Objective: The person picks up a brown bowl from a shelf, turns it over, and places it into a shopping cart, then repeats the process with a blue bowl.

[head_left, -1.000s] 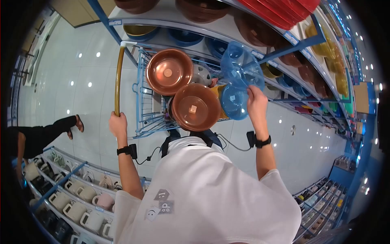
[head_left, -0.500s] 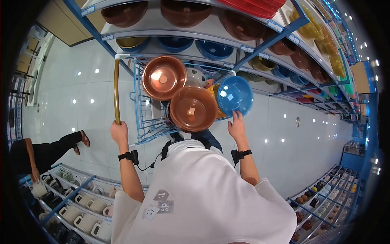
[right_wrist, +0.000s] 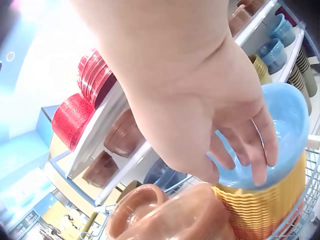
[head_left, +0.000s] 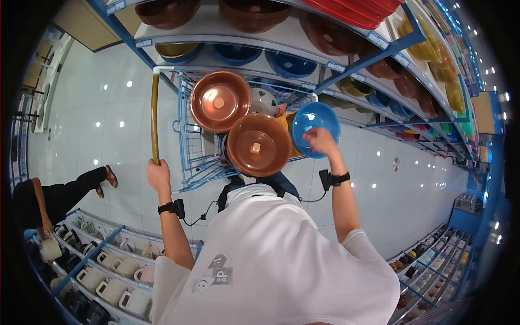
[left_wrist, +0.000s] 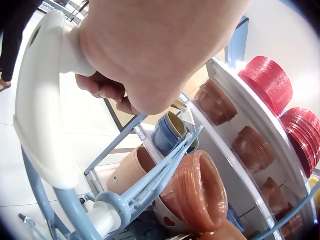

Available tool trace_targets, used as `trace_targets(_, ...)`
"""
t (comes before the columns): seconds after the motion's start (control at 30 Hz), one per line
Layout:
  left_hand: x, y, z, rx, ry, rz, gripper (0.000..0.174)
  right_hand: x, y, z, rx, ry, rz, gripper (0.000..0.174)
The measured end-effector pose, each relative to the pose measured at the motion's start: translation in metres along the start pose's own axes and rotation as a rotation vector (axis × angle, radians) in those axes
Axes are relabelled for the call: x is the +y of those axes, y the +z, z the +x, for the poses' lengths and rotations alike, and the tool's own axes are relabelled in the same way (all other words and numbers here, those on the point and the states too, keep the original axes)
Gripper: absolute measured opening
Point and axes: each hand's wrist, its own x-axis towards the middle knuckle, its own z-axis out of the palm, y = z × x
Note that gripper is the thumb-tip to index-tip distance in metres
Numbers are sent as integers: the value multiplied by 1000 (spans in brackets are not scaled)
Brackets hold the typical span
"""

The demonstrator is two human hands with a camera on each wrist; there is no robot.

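In the head view my left hand [head_left: 158,174] grips the gold handle bar [head_left: 155,116] of a blue wire shopping cart [head_left: 184,130]. The left wrist view shows its fingers curled round beside the white handle end [left_wrist: 42,100]. My right hand [head_left: 320,141] hovers over a round blue basin [head_left: 314,116] at the cart's right end, its fingers loosely bent and holding nothing. In the right wrist view those fingers overlap the inside of the basin, which sits on a yellow woven-look basket [right_wrist: 250,207]. Two brown basins, one coppery [head_left: 222,97] and one darker [head_left: 260,138], lie left of it.
Shelves [head_left: 271,38] beyond the cart carry brown, blue, yellow and red basins. Behind me, racks hold mugs [head_left: 111,290]. Another person [head_left: 65,192] in dark clothes stands at far left, one hand at a light mug [head_left: 51,250].
A translucent blue basin held tilted by my right hand came down into the other blue basin and was let go. That hand then moved over the basin; my left hand stayed on the handle.
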Motion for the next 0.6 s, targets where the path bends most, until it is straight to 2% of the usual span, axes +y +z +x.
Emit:
trace_targets(0.07,0,0,0,-7,-15,10,24,-31,-28,22,-48,147,25,32)
trace_targets(0.13,-1,2,3,-16,-18,31,26,-42,-39,54,62,86,-26,33)
trace_targets(0.27,1,1,2,4,-64,20,27,-65,-52,117,139,22,-193,31)
trace_targets(0.33,1,2,2,-2,-61,28,26,-51,-45,160,319,-154,-519,27)
trace_targets(0.6,3,5,5,2,-91,65,25,-54,-36,249,151,-255,-665,24)
